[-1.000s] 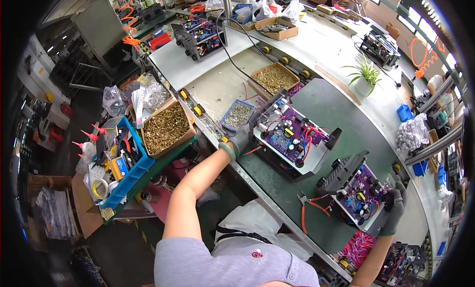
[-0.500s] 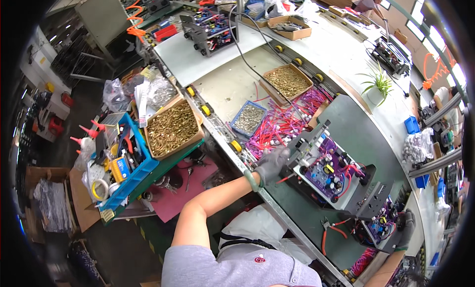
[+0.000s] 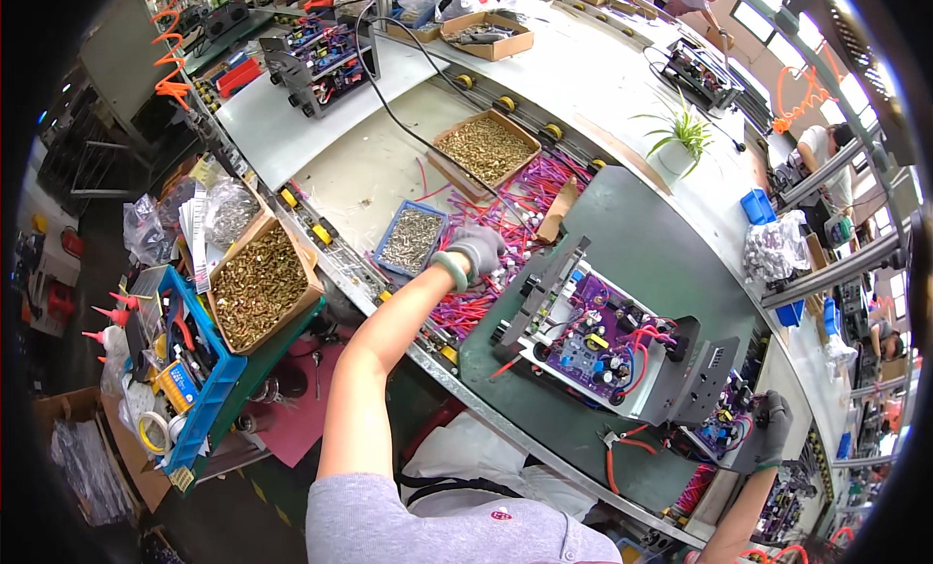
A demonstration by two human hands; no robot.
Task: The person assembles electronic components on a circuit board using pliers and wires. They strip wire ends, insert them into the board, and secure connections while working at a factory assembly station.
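Observation:
My left hand [image 3: 478,248], in a grey glove, is over a pile of red and purple wire leads [image 3: 520,209], beside a blue tray of small silver fasteners [image 3: 412,238]. Its fingertips are lost among the leads. Farther right, my gloved right hand [image 3: 775,425] is curled closed at the outer end of a second open device [image 3: 716,420]; whatever lies in its fingers is hidden. Between the hands an open device [image 3: 603,336] rests on the green mat [image 3: 649,236], its purple circuit board and red wires showing. Red-handled cutters [image 3: 614,457] lie near the mat's front edge.
A box of brass-coloured fasteners [image 3: 489,148] stands beyond the wire pile. To the left are a larger fastener box [image 3: 260,290] and a blue tool crate [image 3: 209,375]. Another device [image 3: 321,64] stands on a white board. A black cable [image 3: 413,127] crosses the bench.
My left hand has moved from the near device's left end to the wire pile. My right hand stays by the second device. The whole view has shifted, with the bench now farther left.

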